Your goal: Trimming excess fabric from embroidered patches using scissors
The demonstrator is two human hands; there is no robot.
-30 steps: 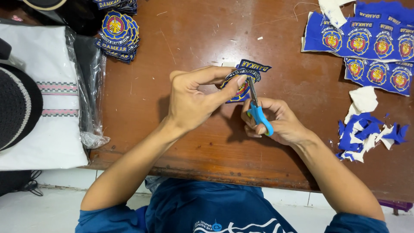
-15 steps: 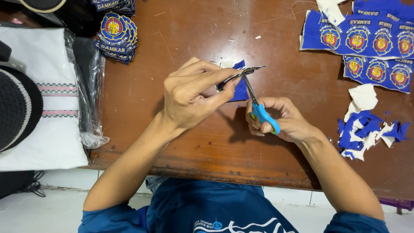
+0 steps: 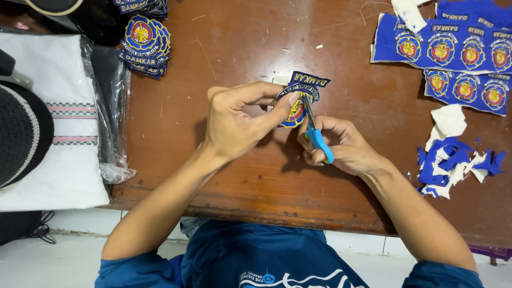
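My left hand [image 3: 240, 120] pinches a round dark-blue embroidered patch [image 3: 300, 96] with a yellow and red emblem, held flat above the brown wooden table [image 3: 224, 165]. My right hand [image 3: 341, 146] grips small scissors with blue handles [image 3: 319, 141]; their metal blades reach up against the patch's right side. Both hands meet near the middle of the table, thumbs close together.
A stack of finished round patches [image 3: 144, 45] lies at the far left of the table. Uncut blue sheets of patches [image 3: 453, 50] lie at the far right. Blue and white cut scraps [image 3: 453, 162] sit at the right. White folded cloth in plastic [image 3: 64, 138] and a dark cap [image 3: 21, 133] lie left.
My left hand has turned the patch so its face shows again after being edge-on. The scissors have shifted along its right edge.
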